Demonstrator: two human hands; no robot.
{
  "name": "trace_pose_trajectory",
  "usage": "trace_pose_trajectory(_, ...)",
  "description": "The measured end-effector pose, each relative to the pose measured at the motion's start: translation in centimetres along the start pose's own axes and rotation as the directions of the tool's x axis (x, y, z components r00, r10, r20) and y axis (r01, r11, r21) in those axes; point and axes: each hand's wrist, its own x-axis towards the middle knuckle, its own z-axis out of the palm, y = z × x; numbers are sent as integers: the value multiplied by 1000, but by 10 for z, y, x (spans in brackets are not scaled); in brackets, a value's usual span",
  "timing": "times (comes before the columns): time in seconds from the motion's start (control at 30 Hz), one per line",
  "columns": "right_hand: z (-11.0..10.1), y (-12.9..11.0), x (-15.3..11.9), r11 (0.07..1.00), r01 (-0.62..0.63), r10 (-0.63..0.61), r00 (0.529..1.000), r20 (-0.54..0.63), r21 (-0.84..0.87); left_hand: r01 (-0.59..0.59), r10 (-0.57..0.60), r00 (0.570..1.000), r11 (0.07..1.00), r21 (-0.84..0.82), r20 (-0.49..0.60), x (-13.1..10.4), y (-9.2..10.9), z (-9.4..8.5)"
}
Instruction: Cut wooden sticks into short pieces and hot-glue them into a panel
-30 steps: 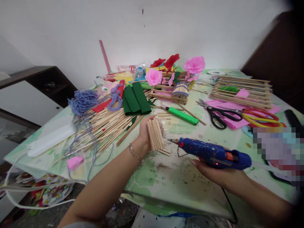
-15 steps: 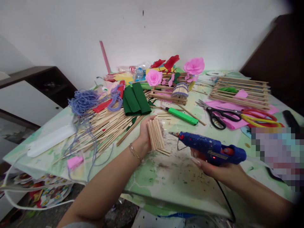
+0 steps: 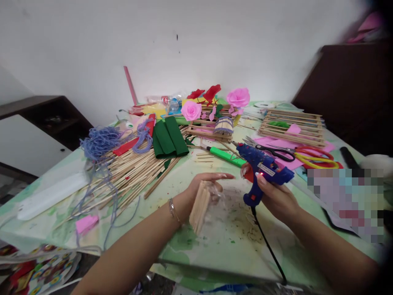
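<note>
In the head view my left hand (image 3: pixel 192 191) is closed round a clear plastic piece (image 3: pixel 217 200), perhaps a cut bottle, whose exact shape I cannot make out. A row of short wooden sticks (image 3: pixel 201 209) covers the side of it that faces me, and it is tilted. The index finger points to the right. My right hand (image 3: pixel 278 200) grips a blue glue gun (image 3: pixel 260 164), its red light lit and its nozzle pointing up and away to the left. Between the nozzle and my left hand lies a green utility knife (image 3: pixel 227 155), near several loose short sticks (image 3: pixel 204 157).
Long wooden sticks (image 3: pixel 132 176), purple yarn (image 3: pixel 100 141) and folded green paper (image 3: pixel 170 137) spread across the left. Paper flowers (image 3: pixel 190 110) stand at the back. Scissors (image 3: pixel 276 152) and a stick frame (image 3: pixel 291 127) lie right. A black cord (image 3: pixel 268 241) hangs from the glue gun.
The glue gun has tipped upright, nozzle up, and moved away from the sticks. My left hand has turned the stick-covered piece and stretched out its index finger. The view has shifted.
</note>
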Motion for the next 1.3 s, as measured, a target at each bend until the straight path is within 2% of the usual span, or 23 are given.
trace_pose_trajectory(0.1, -3, 13, -1, 997, -68, 69, 997, 29, -31, 57, -60, 994, 997, 43, 87, 3, -14, 8)
trace_pose_trajectory(0.23, -3, 25, 2, 988, -127, 131, 991, 38, -93, -5, -3, 996, 996, 94, 84, 5, -23, 16)
trace_pose_trajectory(0.43, 8, 20, 1, 972, -223, 208, 962, 175, 70, 66, -85, 988, 987, 150, 126, 9, -26, 18)
trace_pose_trajectory(0.6, 8, 8, 1, 988, -143, 150, 975, 163, -51, 26, -40, 995, 989, 146, 91, 10, -31, 21)
trace_pose_trajectory(0.77, -12, -1, 13, 963, -15, 72, 976, 203, -269, -93, 95, 995, 992, 91, -26, 6, -29, 17)
trace_pose_trajectory(0.87, -21, -1, 16, 962, 94, -87, 995, 41, -255, -117, 128, 988, 985, 127, -85, 8, -28, 7)
trace_pose_trajectory(0.97, -19, -1, 13, 954, 283, -296, 942, -158, -101, -103, 126, 984, 980, 168, -127, 9, -28, 3)
trace_pose_trajectory(1.03, -15, -1, 9, 930, 363, -367, 909, -199, -55, -102, 124, 983, 982, 156, -134, 9, -28, 5)
trace_pose_trajectory(1.17, -7, -5, 4, 916, 393, -401, 883, -243, -82, -105, 136, 981, 972, 208, -139, 4, -26, 11)
trace_pose_trajectory(1.3, -5, -8, 1, 927, 370, -369, 883, -288, -53, -138, 174, 979, 949, 283, -106, 0, -27, 12)
